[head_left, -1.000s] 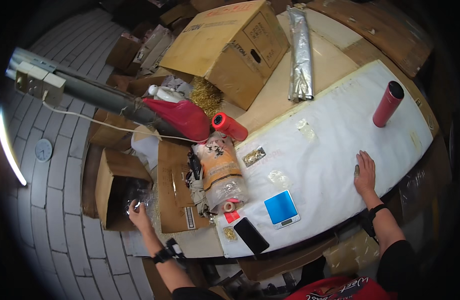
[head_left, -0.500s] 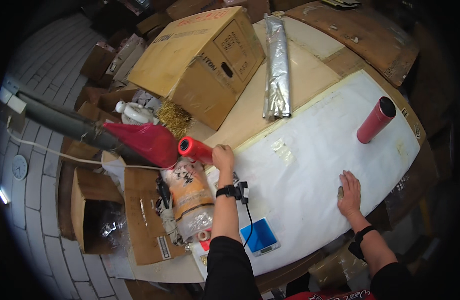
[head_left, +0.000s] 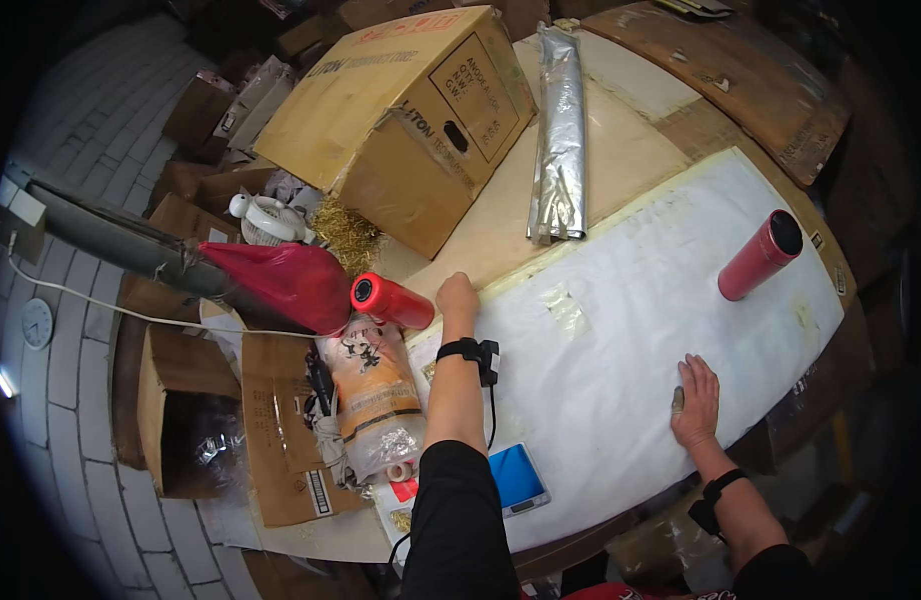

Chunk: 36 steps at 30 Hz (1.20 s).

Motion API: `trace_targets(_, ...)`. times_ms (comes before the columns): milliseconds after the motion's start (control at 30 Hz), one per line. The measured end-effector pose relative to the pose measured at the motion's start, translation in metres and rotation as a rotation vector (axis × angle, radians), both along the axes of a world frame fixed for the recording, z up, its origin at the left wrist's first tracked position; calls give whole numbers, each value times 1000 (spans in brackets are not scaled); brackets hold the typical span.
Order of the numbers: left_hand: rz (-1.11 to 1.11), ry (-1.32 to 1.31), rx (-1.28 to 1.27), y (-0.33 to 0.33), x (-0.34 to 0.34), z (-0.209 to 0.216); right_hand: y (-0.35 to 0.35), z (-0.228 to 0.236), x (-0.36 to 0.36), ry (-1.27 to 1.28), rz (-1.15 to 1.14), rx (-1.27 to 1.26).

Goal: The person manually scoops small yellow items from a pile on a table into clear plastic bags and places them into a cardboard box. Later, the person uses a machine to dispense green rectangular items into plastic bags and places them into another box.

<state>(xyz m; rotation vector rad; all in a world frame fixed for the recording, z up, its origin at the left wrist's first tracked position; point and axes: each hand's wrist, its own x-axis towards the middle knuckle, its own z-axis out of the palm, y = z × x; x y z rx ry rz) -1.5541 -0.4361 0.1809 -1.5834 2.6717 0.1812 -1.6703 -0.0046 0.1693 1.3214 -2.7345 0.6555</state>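
Here, two bottles (head_left: 392, 303) (head_left: 761, 256); left fingers (head_left: 459, 284) curled, right fingers (head_left: 701, 380) outstretched (anything held is unclear).

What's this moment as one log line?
left hand: beside bright red cylinder, grip unclear; right hand: open on white sheet; blue-topped scale: partly behind left sleeve

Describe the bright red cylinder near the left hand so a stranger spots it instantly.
Start at the big cardboard box, top centre. Below it, between the magenta bag and the left hand, sits the bright red cylinder. Its colour sets it apart: the other cylinder, right on the white sheet, is duller and pinker.
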Motion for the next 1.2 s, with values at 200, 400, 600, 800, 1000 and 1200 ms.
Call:
trace_targets(200,2,96,9,8,21,-8,-1,1,1,-1,-15,-10)
trace_targets(400,38,219,69,38,46,1,-1,-1,4,21,-2,8)
trace_targets(600,-151,593,-68,94,147,109,4,-3,5,26,-22,-29)
trace_targets(800,353,406,-573,61,359,239,6,-6,4,19,-33,-79)
trace_targets(1000,238,385,-720,70,447,206,7,-9,8,26,-30,-89)
trace_targets(1200,-63,776,202,248,279,128,13,-19,11,40,-67,-130)
